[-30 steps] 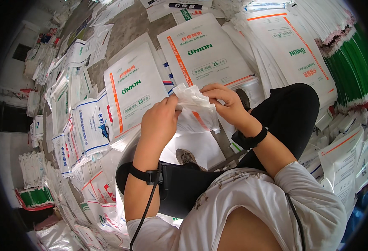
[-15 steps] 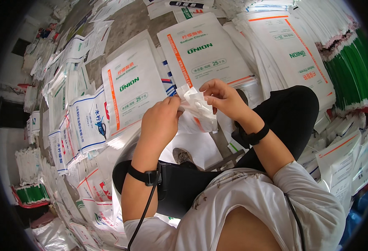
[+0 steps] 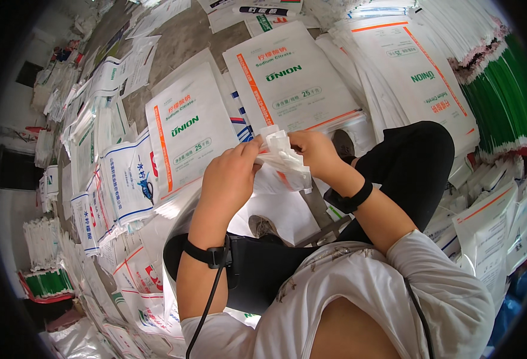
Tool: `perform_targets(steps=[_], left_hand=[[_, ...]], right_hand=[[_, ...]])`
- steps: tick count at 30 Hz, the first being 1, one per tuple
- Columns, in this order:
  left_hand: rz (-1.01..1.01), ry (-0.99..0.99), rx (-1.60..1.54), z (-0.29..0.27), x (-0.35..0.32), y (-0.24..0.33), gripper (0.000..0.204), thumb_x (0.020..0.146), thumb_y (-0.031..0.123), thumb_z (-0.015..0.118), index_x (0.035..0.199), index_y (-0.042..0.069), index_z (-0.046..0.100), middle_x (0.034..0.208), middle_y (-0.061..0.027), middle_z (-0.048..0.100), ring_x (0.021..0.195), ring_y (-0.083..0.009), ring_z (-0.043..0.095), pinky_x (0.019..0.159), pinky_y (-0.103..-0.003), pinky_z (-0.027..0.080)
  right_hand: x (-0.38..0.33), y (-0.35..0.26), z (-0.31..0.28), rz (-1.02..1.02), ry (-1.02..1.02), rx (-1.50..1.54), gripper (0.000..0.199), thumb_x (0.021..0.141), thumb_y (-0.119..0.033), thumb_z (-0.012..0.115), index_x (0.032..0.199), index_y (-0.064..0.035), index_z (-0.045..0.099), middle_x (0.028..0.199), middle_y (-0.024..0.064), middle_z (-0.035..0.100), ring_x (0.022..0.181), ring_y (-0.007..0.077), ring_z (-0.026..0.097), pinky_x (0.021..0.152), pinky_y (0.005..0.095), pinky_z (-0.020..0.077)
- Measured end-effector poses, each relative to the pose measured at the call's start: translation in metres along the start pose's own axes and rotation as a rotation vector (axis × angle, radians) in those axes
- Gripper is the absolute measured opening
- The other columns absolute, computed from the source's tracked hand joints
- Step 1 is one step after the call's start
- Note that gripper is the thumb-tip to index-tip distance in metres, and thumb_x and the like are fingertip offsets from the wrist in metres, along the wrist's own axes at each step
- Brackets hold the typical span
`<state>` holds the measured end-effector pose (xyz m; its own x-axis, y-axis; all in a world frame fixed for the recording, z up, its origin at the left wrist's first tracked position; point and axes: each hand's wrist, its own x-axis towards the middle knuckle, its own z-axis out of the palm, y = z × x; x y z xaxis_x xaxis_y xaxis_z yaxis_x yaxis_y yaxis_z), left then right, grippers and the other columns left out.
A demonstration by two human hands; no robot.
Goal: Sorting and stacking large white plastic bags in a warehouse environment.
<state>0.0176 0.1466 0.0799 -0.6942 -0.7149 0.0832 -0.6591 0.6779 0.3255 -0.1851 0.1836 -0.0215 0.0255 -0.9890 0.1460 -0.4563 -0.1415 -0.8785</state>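
Note:
A bunch of folded white plastic bags (image 3: 282,157) with a touch of orange print stands gathered above my lap. My left hand (image 3: 232,169) is closed on the bunch's left side, thumb and fingers pinching its upper edge. Against the right side of the bunch, my right hand (image 3: 318,153) is curled in, fingertips at the folds and partly hidden behind them. Just beyond my hands lie two stacks of flat white printed sacks, the left stack (image 3: 185,119) and the middle stack (image 3: 293,78), both with orange stripes and green lettering.
Another sack stack (image 3: 413,72) lies at the far right, beside a tall pile of green-and-white bags (image 3: 503,102). Blue-printed sacks (image 3: 125,176) spread along the left. My black-trousered right leg (image 3: 410,155) is bent up on the right, and a shoe (image 3: 263,226) shows below the bunch.
My right hand has moved down and left, its raised fingers closing in against the bunch of bags. My left hand keeps its hold, with little shift.

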Motion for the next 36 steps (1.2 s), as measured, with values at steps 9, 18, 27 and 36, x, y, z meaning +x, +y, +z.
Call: perform_targets(steps=[9, 18, 27, 36], left_hand=[[0.007, 0.012, 0.066, 0.003, 0.000, -0.005, 0.032, 0.086, 0.007, 0.066, 0.117, 0.008, 0.060, 0.098, -0.0127, 0.069, 0.090, -0.0339, 0.067, 0.074, -0.045, 0.054], [-0.027, -0.034, 0.013, -0.003, 0.013, 0.006, 0.029, 0.085, 0.017, 0.070, 0.109, 0.003, 0.060, 0.096, -0.0153, 0.069, 0.088, -0.0363, 0.067, 0.075, -0.046, 0.054], [-0.003, -0.105, -0.008, 0.001, 0.022, 0.013, 0.032, 0.086, 0.029, 0.072, 0.096, 0.000, 0.064, 0.091, -0.0179, 0.070, 0.083, -0.0375, 0.068, 0.073, -0.046, 0.054], [-0.096, -0.017, 0.002, 0.012, 0.031, 0.007, 0.038, 0.084, 0.034, 0.074, 0.101, 0.001, 0.067, 0.092, -0.0166, 0.071, 0.085, -0.0362, 0.068, 0.073, -0.046, 0.054]], right_hand=[[-0.008, 0.007, -0.001, -0.098, 0.276, 0.050, 0.028, 0.095, -0.026, 0.064, 0.113, -0.0045, 0.068, 0.108, 0.0157, 0.066, 0.098, 0.0321, 0.065, 0.085, 0.0390, 0.0513], [-0.019, 0.005, 0.007, -0.095, -0.064, 0.578, 0.096, 0.089, -0.036, 0.074, 0.157, 0.0005, 0.017, 0.157, 0.0213, 0.034, 0.144, 0.0325, 0.036, 0.117, 0.0406, 0.0308], [-0.006, 0.004, 0.010, -0.019, 0.023, 0.284, 0.114, 0.074, -0.025, 0.087, 0.158, -0.0024, 0.015, 0.157, 0.0247, 0.032, 0.146, 0.0352, 0.032, 0.118, 0.0425, 0.0280], [-0.002, 0.023, 0.001, -0.124, 0.044, 0.294, 0.113, 0.072, -0.022, 0.088, 0.157, -0.0008, 0.016, 0.156, 0.0282, 0.032, 0.144, 0.0400, 0.035, 0.118, 0.0427, 0.0303]])
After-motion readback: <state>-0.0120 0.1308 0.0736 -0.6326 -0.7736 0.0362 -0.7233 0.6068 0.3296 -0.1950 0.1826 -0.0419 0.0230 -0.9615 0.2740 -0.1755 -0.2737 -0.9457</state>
